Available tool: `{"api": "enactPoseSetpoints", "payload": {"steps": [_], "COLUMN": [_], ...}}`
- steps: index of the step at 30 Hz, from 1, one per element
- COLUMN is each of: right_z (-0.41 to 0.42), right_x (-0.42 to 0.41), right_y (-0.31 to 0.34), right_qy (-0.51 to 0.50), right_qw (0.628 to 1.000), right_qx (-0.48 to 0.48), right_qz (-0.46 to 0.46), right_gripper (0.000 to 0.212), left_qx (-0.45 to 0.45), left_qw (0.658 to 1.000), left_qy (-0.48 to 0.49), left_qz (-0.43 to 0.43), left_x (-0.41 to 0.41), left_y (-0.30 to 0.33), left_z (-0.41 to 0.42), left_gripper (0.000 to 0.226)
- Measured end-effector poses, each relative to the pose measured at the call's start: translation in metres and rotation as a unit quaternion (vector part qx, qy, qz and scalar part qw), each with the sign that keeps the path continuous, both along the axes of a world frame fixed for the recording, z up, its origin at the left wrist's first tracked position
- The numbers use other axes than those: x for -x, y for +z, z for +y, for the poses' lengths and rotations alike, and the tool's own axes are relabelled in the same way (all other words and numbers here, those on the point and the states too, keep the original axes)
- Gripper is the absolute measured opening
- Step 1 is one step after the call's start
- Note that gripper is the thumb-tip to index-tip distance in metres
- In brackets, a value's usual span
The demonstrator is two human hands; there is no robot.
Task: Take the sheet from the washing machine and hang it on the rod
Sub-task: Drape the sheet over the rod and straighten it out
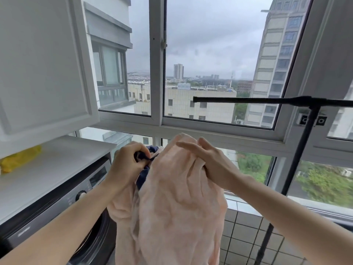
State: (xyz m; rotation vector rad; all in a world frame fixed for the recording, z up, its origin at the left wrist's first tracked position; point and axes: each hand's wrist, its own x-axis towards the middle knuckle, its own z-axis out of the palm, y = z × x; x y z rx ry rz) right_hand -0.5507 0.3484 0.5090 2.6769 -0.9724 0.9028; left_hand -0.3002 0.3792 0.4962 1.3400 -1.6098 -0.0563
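Washing machine [63, 197] at lower left, sheet already out of it. Rod [248, 100] runs horizontally at upper right, well apart from the cloth and above it.

Sheet [172, 197]: peach, bunched, held up between 2 hands in front of the window; long axis vertical, bulk hanging down, top edge pointing up. Likely raised to find an edge before draping.

Left hand [127, 161] pinches the dark navy part. Right hand [208, 159] grips a top fold, forefinger extended.

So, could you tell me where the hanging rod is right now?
The black rod runs level across the right of the head view, before the window, above and right of the held sheet.
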Motion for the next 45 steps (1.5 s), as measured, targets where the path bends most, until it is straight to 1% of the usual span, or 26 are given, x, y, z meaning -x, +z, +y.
{"api": "enactPoseSetpoints", "payload": {"steps": [3,4,7,11,12,13,15,16,17,18,21,23,25,26,28,29,30,31,33,35,37,39,42,43,44,45], "right_z": [-0.010,-0.014,-0.025,-0.034,-0.037,-0.042,-0.053,-0.058,-0.062,-0.064,-0.073,-0.077,-0.080,-0.081,-0.082,-0.082,-0.082,-0.082,-0.081,-0.080,-0.075,-0.073,-0.079,-0.083,-0.085,-0.085], "right_x": [0.010,0.013,0.018,0.019,0.017,0.015,0.010,0.005,0.000,-0.005,-0.020,-0.030,-0.039,-0.042,-0.044,-0.043,-0.042,-0.042,-0.045,-0.051,-0.058,-0.064,-0.072,-0.075,-0.079,-0.081], "right_y": [0.017,0.024,0.046,0.075,0.084,0.093,0.115,0.126,0.138,0.149,0.175,0.189,0.203,0.209,0.220,0.224,0.228,0.231,0.237,0.243,0.245,0.240,0.219,0.215,0.213,0.213], "right_qy": [0.031,0.037,0.029,-0.041,-0.059,-0.068,-0.096,-0.129,-0.162,-0.186,-0.209,-0.225,-0.231,-0.228,-0.216,-0.215,-0.218,-0.220,-0.225,-0.216,-0.206,-0.216,-0.213,-0.202,-0.195,-0.194], "right_qw": [0.998,0.997,0.996,0.990,0.990,0.991,0.987,0.983,0.978,0.971,0.945,0.932,0.928,0.925,0.917,0.913,0.910,0.909,0.909,0.912,0.918,0.923,0.916,0.910,0.903,0.898], "right_qx": [-0.009,-0.023,-0.050,-0.101,-0.107,-0.114,-0.122,-0.116,-0.110,-0.108,-0.124,-0.130,-0.128,-0.127,-0.136,-0.131,-0.122,-0.114,-0.101,-0.092,-0.087,-0.089,-0.123,-0.138,-0.152,-0.163], "right_qz": [0.049,0.064,0.073,0.087,0.072,0.035,-0.049,-0.062,-0.074,-0.104,-0.219,-0.252,-0.263,-0.275,-0.307,-0.321,-0.330,-0.335,-0.337,-0.336,-0.329,-0.305,-0.316,-0.334,-0.350,-0.359], "right_gripper": [0.024,0.018,0.009,0.014,0.014,0.014,0.021,0.020,0.018,0.020,0.016,0.023,0.028,0.026,0.015,0.011,0.009,0.009,0.011,0.008,0.005,0.010,0.003,0.002,0.001,0.003], "left_qx": [0.042,0.051,0.076,0.104,0.109,0.111,0.109,0.105,0.100,0.092,0.073,0.053,0.045,0.034,-0.001,-0.029,-0.060,-0.076,-0.064,-0.002,0.046,0.039,0.004,0.001,0.000,0.012], "left_qw": [0.998,0.997,0.995,0.991,0.991,0.990,0.991,0.992,0.993,0.994,0.996,0.997,0.998,0.999,0.996,0.987,0.974,0.966,0.975,0.985,0.982,0.980,0.988,0.990,0.993,0.994], "left_qy": [0.025,0.031,0.043,0.042,0.039,0.035,0.032,0.034,0.034,0.033,0.034,0.034,0.027,0.018,-0.038,-0.083,-0.134,-0.169,-0.185,-0.169,-0.183,-0.193,-0.149,-0.131,-0.116,-0.106], "left_qz": [-0.036,-0.044,-0.057,-0.069,-0.073,-0.077,-0.073,-0.067,-0.060,-0.053,-0.046,-0.033,-0.024,-0.005,0.079,0.134,0.174,0.179,0.105,0.012,-0.024,0.007,0.045,0.043,0.036,0.037], "left_x": [-0.004,-0.007,-0.015,-0.022,-0.024,-0.026,-0.031,-0.034,-0.039,-0.042,-0.051,-0.053,-0.056,-0.057,-0.061,-0.061,-0.058,-0.053,-0.030,-0.004,0.021,0.037,0.053,0.057,0.058,0.056], "left_y": [0.000,0.002,0.010,0.023,0.025,0.027,0.028,0.029,0.029,0.031,0.034,0.036,0.039,0.043,0.061,0.072,0.084,0.097,0.116,0.130,0.138,0.138,0.129,0.126,0.121,0.118], "left_z": [-0.007,-0.010,-0.016,-0.026,-0.028,-0.030,-0.033,-0.034,-0.036,-0.037,-0.037,-0.036,-0.037,-0.037,-0.034,-0.033,-0.032,-0.032,-0.036,-0.051,-0.070,-0.087,-0.109,-0.116,-0.120,-0.123], "left_gripper": [0.033,0.032,0.031,0.029,0.029,0.029,0.029,0.030,0.030,0.031,0.026,0.022,0.017,0.023,0.056,0.067,0.073,0.075,0.084,0.106,0.119,0.129,0.141,0.139,0.132,0.120]}}
